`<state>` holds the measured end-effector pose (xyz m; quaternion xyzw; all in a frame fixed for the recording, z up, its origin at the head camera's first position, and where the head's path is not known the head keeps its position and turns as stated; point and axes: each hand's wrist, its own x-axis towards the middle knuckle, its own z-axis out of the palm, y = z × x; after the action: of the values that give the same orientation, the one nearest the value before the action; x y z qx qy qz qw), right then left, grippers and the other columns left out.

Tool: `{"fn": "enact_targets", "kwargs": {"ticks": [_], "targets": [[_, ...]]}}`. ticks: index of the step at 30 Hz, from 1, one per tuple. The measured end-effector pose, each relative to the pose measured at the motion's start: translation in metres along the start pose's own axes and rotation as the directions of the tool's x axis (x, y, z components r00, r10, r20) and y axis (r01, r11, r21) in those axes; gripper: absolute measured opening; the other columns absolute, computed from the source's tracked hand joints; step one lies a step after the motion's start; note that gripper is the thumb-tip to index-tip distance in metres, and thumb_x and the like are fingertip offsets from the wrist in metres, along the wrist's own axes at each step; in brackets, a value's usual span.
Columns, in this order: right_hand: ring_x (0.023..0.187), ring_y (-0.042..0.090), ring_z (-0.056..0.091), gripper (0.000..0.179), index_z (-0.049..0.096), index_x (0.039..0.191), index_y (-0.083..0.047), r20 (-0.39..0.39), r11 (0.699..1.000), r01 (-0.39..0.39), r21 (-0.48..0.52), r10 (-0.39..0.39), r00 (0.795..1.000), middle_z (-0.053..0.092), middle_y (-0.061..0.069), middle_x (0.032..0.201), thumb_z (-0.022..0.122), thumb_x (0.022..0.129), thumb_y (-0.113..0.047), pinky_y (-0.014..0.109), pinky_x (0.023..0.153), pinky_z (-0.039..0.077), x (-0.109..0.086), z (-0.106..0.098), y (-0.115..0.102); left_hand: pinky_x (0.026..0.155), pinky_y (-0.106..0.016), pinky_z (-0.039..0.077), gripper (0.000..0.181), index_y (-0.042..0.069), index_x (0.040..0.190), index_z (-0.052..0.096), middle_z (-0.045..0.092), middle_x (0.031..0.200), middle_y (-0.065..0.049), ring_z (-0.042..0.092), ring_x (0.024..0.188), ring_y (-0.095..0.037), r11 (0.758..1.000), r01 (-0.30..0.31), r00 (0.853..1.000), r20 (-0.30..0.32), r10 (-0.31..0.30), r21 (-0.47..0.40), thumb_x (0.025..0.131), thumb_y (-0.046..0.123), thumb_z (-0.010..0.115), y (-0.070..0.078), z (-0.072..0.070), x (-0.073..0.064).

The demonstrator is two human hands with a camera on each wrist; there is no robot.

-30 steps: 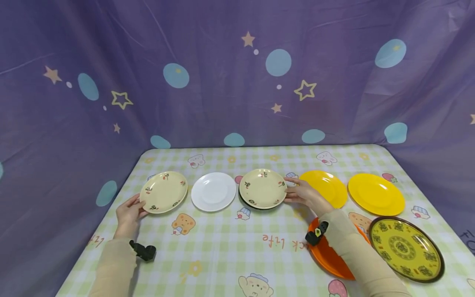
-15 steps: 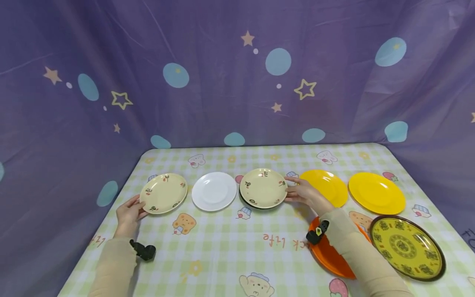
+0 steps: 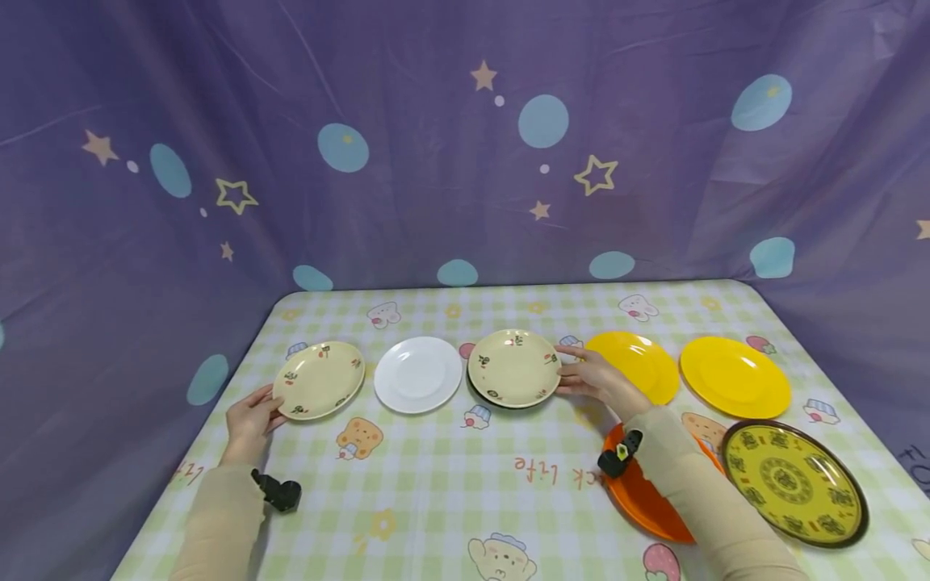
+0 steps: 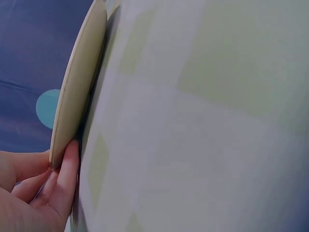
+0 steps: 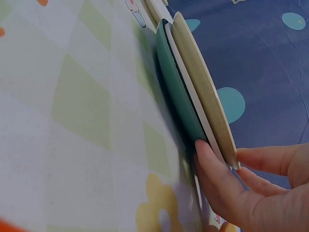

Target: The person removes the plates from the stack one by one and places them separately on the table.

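My left hand [image 3: 250, 421] pinches the near-left rim of a cream plate [image 3: 320, 381] with small floral motifs. In the left wrist view this cream plate [image 4: 79, 87] is tilted close to the cloth, fingers on both sides of its rim. At the middle, my right hand [image 3: 597, 378] holds the right edge of a stack of plates. A similar cream plate [image 3: 515, 369] lies on top. The right wrist view shows a white plate [image 5: 186, 79] under it and a teal plate [image 5: 176, 92] with a dark rim at the bottom.
A white plate [image 3: 418, 375] lies between the hands. To the right are two yellow plates [image 3: 643, 371], an orange plate [image 3: 643, 504] partly under the right forearm, and a patterned brown-rimmed plate [image 3: 795, 484]. A checked tablecloth [image 3: 436, 516] covers the table; a purple curtain [image 3: 436, 226] stands behind.
The left cream plate has come down slightly at its far side, still in the left hand. The right hand and its stack have hardly moved.
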<state>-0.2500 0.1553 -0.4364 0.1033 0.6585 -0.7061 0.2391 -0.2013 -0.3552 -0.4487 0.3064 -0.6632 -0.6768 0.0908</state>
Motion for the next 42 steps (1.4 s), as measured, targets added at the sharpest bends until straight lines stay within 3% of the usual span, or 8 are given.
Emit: {"fn": "enact_targets", "kwargs": {"ticks": [7, 14, 17, 22, 27, 31, 37, 42], "targets": [[0.073, 0.019, 0.062, 0.056, 0.027, 0.138, -0.005, 0.007, 1.000, 0.001, 0.002, -0.001, 1.000, 0.049, 0.027, 0.116, 0.047, 0.087, 0.004, 0.040, 0.076, 0.051, 0.001, -0.001, 0.001, 0.051, -0.013, 0.048, 0.050, -0.004, 0.129, 0.041, 0.053, 0.062, 0.018, 0.054, 0.056, 0.002, 0.994, -0.033, 0.999, -0.028, 0.036, 0.102, 0.080, -0.005, 0.055, -0.002, -0.002, 0.005], [0.070, 0.019, 0.062, 0.055, 0.029, 0.138, -0.006, -0.017, 1.000, -0.007, -0.001, 0.007, 1.000, 0.054, 0.021, 0.105, 0.047, 0.087, 0.004, 0.038, 0.072, 0.052, 0.001, -0.001, 0.000, 0.057, -0.011, 0.046, 0.049, 0.002, 0.128, 0.045, 0.050, 0.097, 0.000, 0.048, 0.070, 0.003, 0.975, -0.072, 0.988, -0.116, 0.098, 0.211, 0.081, 0.006, 0.058, 0.002, 0.001, 0.003], [0.071, 0.019, 0.062, 0.056, 0.027, 0.138, -0.006, -0.008, 1.000, -0.005, -0.002, 0.005, 1.000, 0.054, 0.021, 0.106, 0.047, 0.087, 0.004, 0.038, 0.073, 0.052, 0.001, -0.001, 0.000, 0.067, -0.016, 0.046, 0.045, 0.004, 0.126, 0.048, 0.054, 0.105, -0.007, 0.050, 0.083, -0.005, 0.950, -0.140, 0.972, -0.145, 0.186, 0.280, 0.083, 0.010, 0.058, 0.005, 0.003, 0.001], [0.072, 0.019, 0.062, 0.057, 0.026, 0.139, -0.006, 0.002, 1.000, -0.003, 0.002, 0.003, 1.000, 0.055, 0.021, 0.106, 0.048, 0.087, 0.004, 0.039, 0.076, 0.051, 0.001, -0.001, 0.001, 0.064, -0.008, 0.040, 0.038, 0.006, 0.119, 0.056, 0.061, 0.096, 0.002, 0.050, 0.081, -0.003, 0.898, -0.297, 0.923, -0.142, 0.357, 0.325, 0.082, 0.015, 0.061, -0.003, 0.007, 0.013], [0.072, 0.019, 0.062, 0.057, 0.027, 0.139, -0.006, -0.002, 1.000, 0.000, 0.000, 0.000, 1.000, 0.056, 0.019, 0.102, 0.048, 0.086, 0.004, 0.039, 0.075, 0.051, 0.001, -0.001, 0.000, 0.060, -0.006, 0.042, 0.032, 0.008, 0.110, 0.062, 0.060, 0.082, 0.015, 0.053, 0.073, 0.004, 0.863, -0.452, 0.872, -0.092, 0.481, 0.224, 0.079, 0.016, 0.065, -0.016, 0.016, 0.035], [0.071, 0.019, 0.062, 0.057, 0.027, 0.138, -0.005, 0.000, 1.000, 0.004, -0.004, -0.004, 1.000, 0.056, 0.018, 0.100, 0.048, 0.087, 0.004, 0.039, 0.074, 0.052, 0.001, -0.001, 0.000, 0.065, -0.007, 0.044, 0.035, 0.009, 0.109, 0.063, 0.062, 0.086, 0.014, 0.055, 0.076, 0.002, 0.837, -0.521, 0.847, -0.024, 0.532, 0.169, 0.078, 0.022, 0.068, -0.016, 0.030, 0.035], [0.072, 0.019, 0.062, 0.057, 0.027, 0.138, -0.006, -0.002, 1.000, -0.001, -0.003, 0.001, 1.000, 0.056, 0.019, 0.102, 0.048, 0.087, 0.004, 0.039, 0.075, 0.051, 0.000, 0.000, 0.000, 0.067, -0.008, 0.044, 0.033, 0.005, 0.109, 0.062, 0.062, 0.085, 0.014, 0.055, 0.076, 0.001, 0.818, -0.568, 0.822, 0.105, 0.560, 0.086, 0.079, 0.019, 0.066, -0.003, 0.052, 0.007], [0.072, 0.019, 0.062, 0.056, 0.027, 0.138, -0.006, -0.005, 1.000, -0.005, -0.007, 0.005, 1.000, 0.056, 0.019, 0.102, 0.048, 0.087, 0.004, 0.038, 0.075, 0.051, 0.001, 0.000, 0.001, 0.066, -0.011, 0.047, 0.031, 0.001, 0.110, 0.060, 0.061, 0.086, 0.011, 0.056, 0.074, 0.000, 0.834, -0.545, 0.828, 0.205, 0.521, 0.082, 0.082, 0.014, 0.062, 0.004, 0.072, -0.016]]}}
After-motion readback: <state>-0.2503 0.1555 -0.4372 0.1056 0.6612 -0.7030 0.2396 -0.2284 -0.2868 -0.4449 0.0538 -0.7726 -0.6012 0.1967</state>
